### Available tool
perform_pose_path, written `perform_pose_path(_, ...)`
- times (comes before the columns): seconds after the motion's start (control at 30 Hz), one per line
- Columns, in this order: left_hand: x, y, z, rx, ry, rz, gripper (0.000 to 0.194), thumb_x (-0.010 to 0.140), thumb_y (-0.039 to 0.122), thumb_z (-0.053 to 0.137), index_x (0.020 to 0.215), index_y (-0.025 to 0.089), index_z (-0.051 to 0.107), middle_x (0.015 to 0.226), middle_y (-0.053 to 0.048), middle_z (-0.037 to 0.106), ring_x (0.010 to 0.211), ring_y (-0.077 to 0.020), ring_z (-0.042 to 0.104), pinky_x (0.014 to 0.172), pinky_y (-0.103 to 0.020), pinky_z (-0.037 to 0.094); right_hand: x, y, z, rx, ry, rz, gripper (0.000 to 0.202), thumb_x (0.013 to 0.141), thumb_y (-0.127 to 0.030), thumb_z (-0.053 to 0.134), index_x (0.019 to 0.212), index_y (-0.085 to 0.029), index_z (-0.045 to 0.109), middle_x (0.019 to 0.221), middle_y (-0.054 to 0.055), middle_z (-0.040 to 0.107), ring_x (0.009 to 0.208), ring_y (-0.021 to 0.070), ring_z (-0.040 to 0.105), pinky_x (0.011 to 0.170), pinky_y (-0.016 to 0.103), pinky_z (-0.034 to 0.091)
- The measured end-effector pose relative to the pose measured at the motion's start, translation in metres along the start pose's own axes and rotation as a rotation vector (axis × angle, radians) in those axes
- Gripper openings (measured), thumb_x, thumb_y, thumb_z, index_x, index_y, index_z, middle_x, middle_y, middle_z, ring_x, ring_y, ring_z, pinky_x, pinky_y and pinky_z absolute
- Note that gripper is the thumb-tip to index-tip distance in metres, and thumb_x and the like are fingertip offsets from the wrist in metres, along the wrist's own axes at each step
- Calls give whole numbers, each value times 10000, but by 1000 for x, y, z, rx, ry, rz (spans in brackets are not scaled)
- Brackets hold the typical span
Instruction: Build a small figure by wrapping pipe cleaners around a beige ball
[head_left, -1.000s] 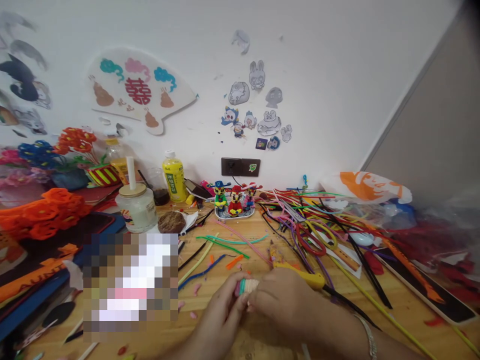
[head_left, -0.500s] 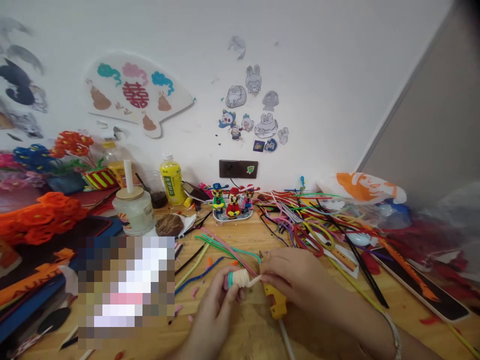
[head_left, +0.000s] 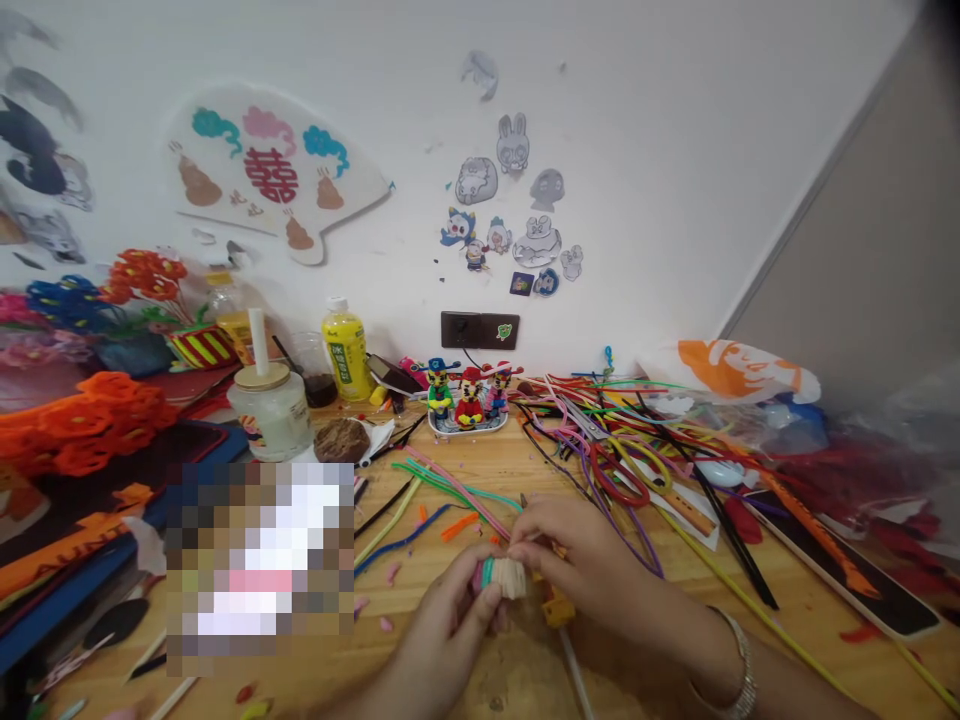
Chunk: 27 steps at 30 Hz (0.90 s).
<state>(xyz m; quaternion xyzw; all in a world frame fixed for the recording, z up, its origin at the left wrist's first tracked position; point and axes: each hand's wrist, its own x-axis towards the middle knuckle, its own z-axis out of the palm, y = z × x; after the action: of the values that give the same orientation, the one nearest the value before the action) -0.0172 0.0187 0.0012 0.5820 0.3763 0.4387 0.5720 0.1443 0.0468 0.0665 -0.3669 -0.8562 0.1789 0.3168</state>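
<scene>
- One small cream, teal and purple banded roll (head_left: 510, 577) sits above the table (head_left: 465, 478), held in the person's left hand (head_left: 463, 608).
- The right hand (head_left: 577, 545) has its fingertips drawn narrow at the roll's upper edge; whether they grip it cannot be told.
- One yellow tool (head_left: 559, 610) lies partly hidden beneath.
- Three figurines (head_left: 469, 402) stand on one tray (head_left: 466, 432).
- One yellow bottle (head_left: 347, 355) has Chinese characters.
- An orange strip (head_left: 67, 562) reads "AUN", the rest unclear.
- One wall fan (head_left: 271, 178) bears a red "囍" and three clouds.
</scene>
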Motion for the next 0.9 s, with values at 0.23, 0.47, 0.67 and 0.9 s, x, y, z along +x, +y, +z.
perform_pose_path(0.23, 10, 2, 0, -309, 114, -81, 318, 686, 451, 621, 794, 156, 574, 565, 31, 558, 512, -114, 480, 521, -228, 378, -2, 0, 8, 36, 34, -44, 212, 856, -243, 480, 685, -174, 584, 633, -4, 607, 611, 116, 554, 574, 206, 409)
perform_pose_path(0.47, 11, 4, -2, -596, 217, -189, 265, 660, 374, 673, 782, 153, 592, 690, -14, 630, 681, -162, 581, 719, -305, 427, -19, -6, 42, -184, 45, -382, 370, 923, -278, 298, 679, -164, 552, 603, 35, 627, 562, 139, 538, 518, 235, 402)
perform_pose_path(0.67, 11, -2, 0, -415, 188, -192, 297, 627, 386, 699, 776, 154, 590, 676, 3, 603, 652, -146, 540, 643, -262, 409, -12, -6, 25, -50, 61, -211, 289, 893, -282, 397, 693, -172, 575, 624, 17, 632, 596, 127, 560, 566, 227, 410)
perform_pose_path(0.9, 13, -13, -1, -316, 85, -150, 372, 657, 478, 639, 817, 152, 557, 574, 28, 549, 505, -107, 474, 521, -240, 347, -2, 12, 13, 18, 106, 76, 147, 814, -216, 520, 707, -166, 607, 636, 1, 618, 596, 123, 559, 550, 215, 407)
